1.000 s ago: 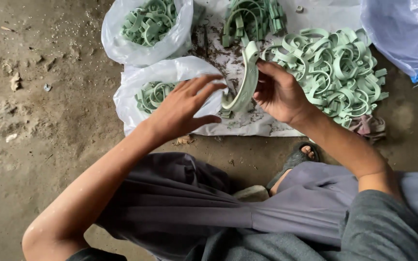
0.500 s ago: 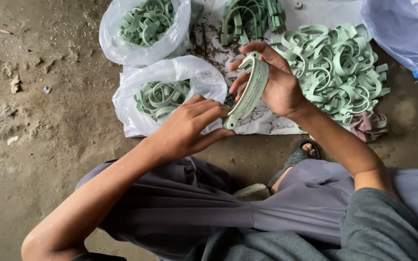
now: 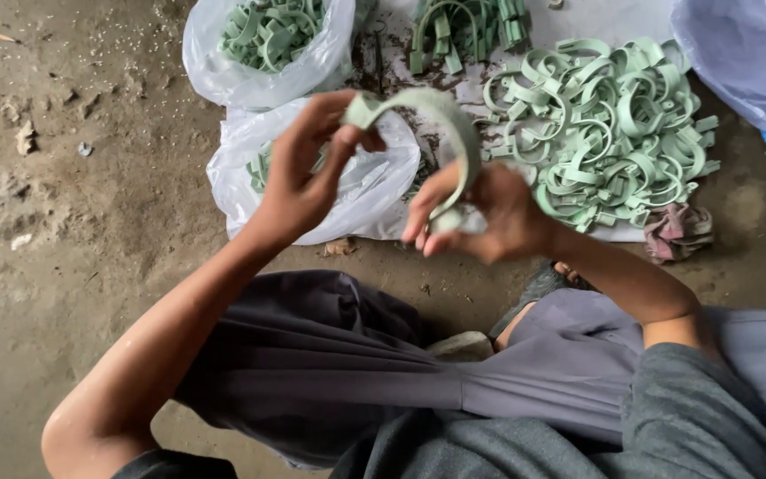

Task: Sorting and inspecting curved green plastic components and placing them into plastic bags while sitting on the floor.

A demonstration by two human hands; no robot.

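Holding one green plastic clip (image 3: 449, 124) up over the near white bag (image 3: 365, 191), left hand (image 3: 308, 173) pinching one end, right hand (image 3: 489, 213) gripping the other, pile of clips (image 3: 613, 133) far right.

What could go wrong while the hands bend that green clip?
The green clip is pinched only at its two ends by the left hand and right hand, so it might spring loose. If dropped, it could land on the dirty floor rather than in the open bag.
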